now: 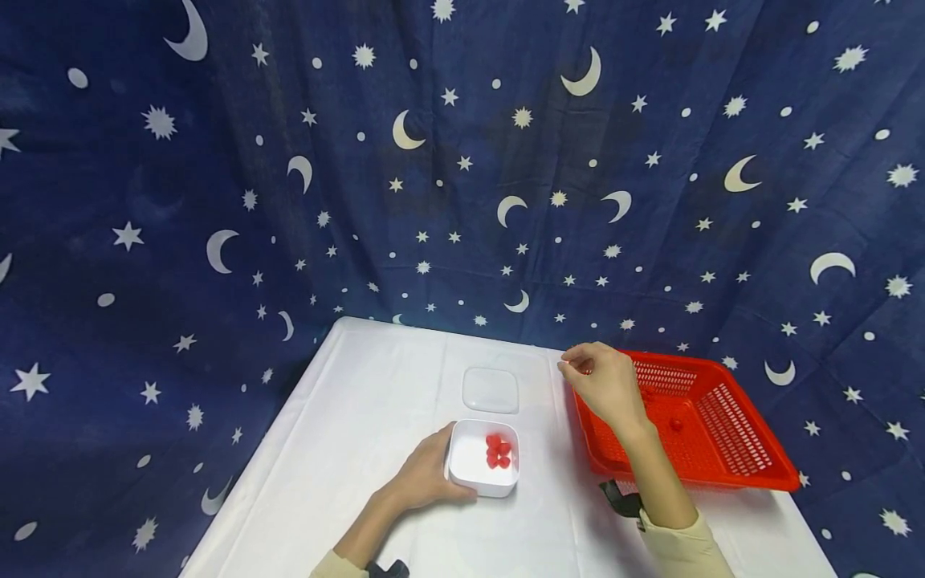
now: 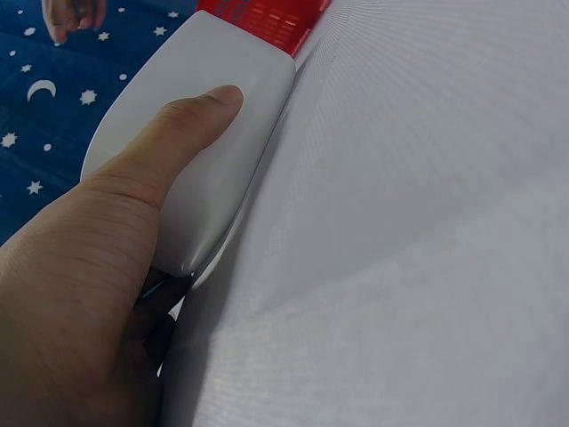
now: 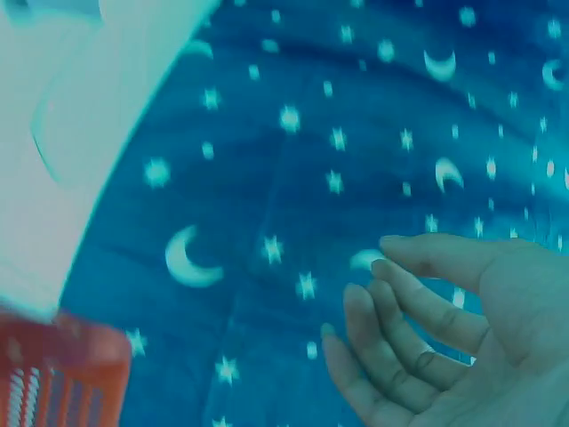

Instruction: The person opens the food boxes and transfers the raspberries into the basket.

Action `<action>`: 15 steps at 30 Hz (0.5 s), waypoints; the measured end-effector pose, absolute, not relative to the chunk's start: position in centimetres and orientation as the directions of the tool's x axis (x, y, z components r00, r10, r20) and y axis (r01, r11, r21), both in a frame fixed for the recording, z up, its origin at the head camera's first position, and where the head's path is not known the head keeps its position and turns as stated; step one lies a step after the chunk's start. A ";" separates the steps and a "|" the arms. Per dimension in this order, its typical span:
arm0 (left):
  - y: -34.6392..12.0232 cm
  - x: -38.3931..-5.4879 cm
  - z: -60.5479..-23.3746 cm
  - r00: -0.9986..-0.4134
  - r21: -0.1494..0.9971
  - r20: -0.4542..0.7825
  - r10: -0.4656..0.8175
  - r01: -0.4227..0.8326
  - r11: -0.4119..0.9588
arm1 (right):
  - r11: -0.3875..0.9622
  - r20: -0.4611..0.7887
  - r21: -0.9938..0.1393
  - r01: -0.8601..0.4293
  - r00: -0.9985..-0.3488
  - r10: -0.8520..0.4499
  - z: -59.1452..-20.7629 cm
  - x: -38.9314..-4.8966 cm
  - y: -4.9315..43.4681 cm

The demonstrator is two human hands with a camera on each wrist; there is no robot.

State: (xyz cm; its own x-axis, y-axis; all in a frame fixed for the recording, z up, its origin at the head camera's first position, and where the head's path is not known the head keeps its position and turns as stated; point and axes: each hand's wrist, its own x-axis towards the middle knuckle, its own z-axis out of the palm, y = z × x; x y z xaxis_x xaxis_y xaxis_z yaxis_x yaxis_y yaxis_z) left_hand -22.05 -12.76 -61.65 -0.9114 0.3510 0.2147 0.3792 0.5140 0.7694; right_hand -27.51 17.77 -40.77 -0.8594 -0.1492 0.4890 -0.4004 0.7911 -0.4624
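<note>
A square white container [image 1: 482, 486] stands on the table, several small red pieces [image 1: 499, 451] inside it toward the right. My left hand [image 1: 425, 472] grips its left side. In the left wrist view the thumb of that left hand [image 2: 116, 205] lies along the white container's wall [image 2: 231, 133], and the other fingers are mostly hidden. My right hand [image 1: 603, 381] is raised over the left edge of a red basket [image 1: 751, 474]. The right wrist view shows this right hand [image 3: 444, 329] with loosely bent fingers and nothing between them.
A clear square lid [image 1: 490, 390] lies on the white-covered table [image 1: 318, 449] behind the container. Inside the red basket sits a small red piece [image 1: 675, 424]. A dark blue curtain [image 1: 462, 160] with moons and stars hangs behind the table.
</note>
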 end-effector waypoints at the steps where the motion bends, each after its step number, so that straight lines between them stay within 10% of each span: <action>1: -12.7 -22.1 -61.6 -0.912 0.769 0.215 0.350 0.379 0.515 | 0.788 0.498 -0.450 -0.419 -0.851 -0.168 -41.1 -27.2 17.2; 15: -12.8 -22.0 -61.7 -0.908 0.778 0.217 0.358 0.382 0.498 | 0.701 0.312 -0.383 -0.601 -0.799 -0.515 -49.3 -24.1 11.7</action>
State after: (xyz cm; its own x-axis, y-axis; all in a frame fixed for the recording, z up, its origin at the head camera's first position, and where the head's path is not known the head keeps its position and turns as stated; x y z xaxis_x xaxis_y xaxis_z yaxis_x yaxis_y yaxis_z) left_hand -22.02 -12.78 -61.66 -0.9081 0.3582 0.2169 0.3824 0.4983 0.7781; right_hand -24.11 11.72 -49.27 -0.7988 -0.5146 0.3116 -0.6012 0.7012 -0.3832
